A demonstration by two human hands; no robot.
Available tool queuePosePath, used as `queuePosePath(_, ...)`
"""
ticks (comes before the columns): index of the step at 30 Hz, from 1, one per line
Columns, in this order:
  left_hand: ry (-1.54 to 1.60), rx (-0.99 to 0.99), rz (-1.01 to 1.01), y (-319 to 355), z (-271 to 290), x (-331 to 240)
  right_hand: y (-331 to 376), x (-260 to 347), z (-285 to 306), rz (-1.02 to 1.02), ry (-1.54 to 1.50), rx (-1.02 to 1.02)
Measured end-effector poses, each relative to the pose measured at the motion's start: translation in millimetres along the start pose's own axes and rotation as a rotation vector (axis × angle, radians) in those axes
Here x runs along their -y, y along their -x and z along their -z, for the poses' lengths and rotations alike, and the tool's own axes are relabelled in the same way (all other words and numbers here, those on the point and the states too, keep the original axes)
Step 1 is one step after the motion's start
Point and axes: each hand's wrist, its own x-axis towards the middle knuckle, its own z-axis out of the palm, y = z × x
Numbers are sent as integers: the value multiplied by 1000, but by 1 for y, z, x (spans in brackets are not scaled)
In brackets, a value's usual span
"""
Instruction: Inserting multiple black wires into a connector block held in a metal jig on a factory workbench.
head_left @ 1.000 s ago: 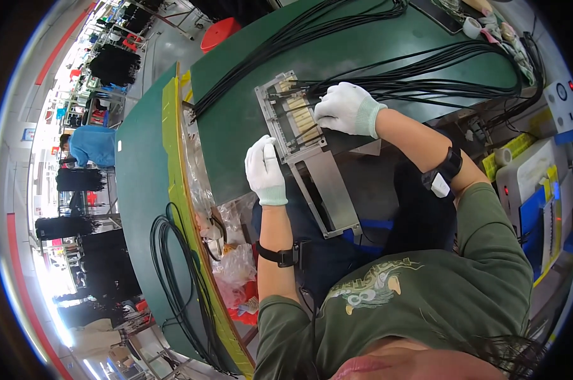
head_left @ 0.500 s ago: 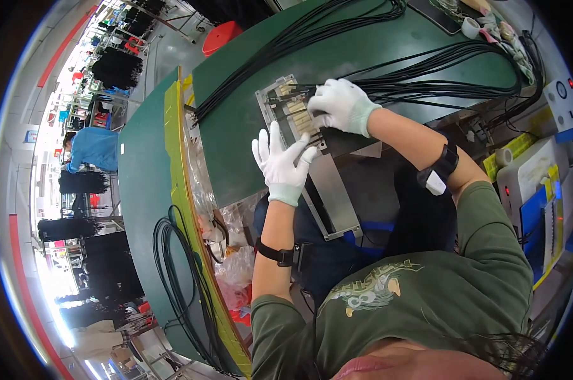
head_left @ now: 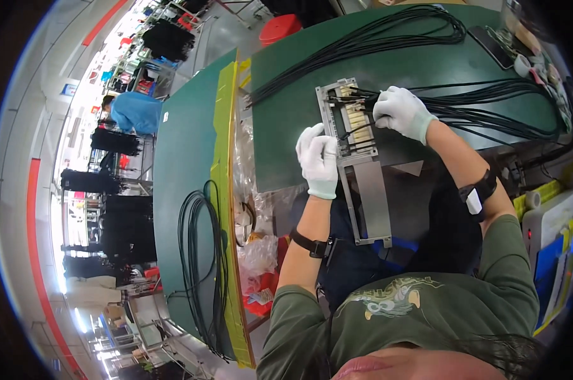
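A grey metal fixture (head_left: pixel 327 120) with a row of cream blocks (head_left: pixel 358 120) lies at the near edge of the green table. Several black cable ends sit across it. My right hand (head_left: pixel 403 114), in a white glove, is closed at the fixture's right side around a black cable (head_left: pixel 357 130), whose end reaches across the blocks. Beside the fixture's left rail is my white-gloved left hand (head_left: pixel 318 159), fingers curled in; what they pinch, if anything, is hidden. A long metal plate (head_left: pixel 370 196) extends from the fixture toward my lap.
Bundled black cables (head_left: pixel 489 104) run right across the green table (head_left: pixel 286 152); another bundle (head_left: pixel 362 41) lies at the far side. A phone (head_left: pixel 491 47) rests near the far right. Coiled cable (head_left: pixel 201 266) lies on the left table. A person in blue (head_left: pixel 134 114) is farther left.
The whole view has shifted, moving the scene right. My left hand has gone from spread fingers to curled ones beside the rail. My right hand has drawn from over the blocks to the fixture's right side.
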Motion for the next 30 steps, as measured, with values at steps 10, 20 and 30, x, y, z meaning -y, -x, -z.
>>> queuePosePath(10,66,68,-149,-2,6,-15,-2,33,-14,152,-232,12)
queuePosePath(20,-91,-21,98,1,0,11,4,14,-7,-2,-124,-69)
queuePosePath(30,-43,55,48,2,1,11,7,14,-7,-7,19,12)
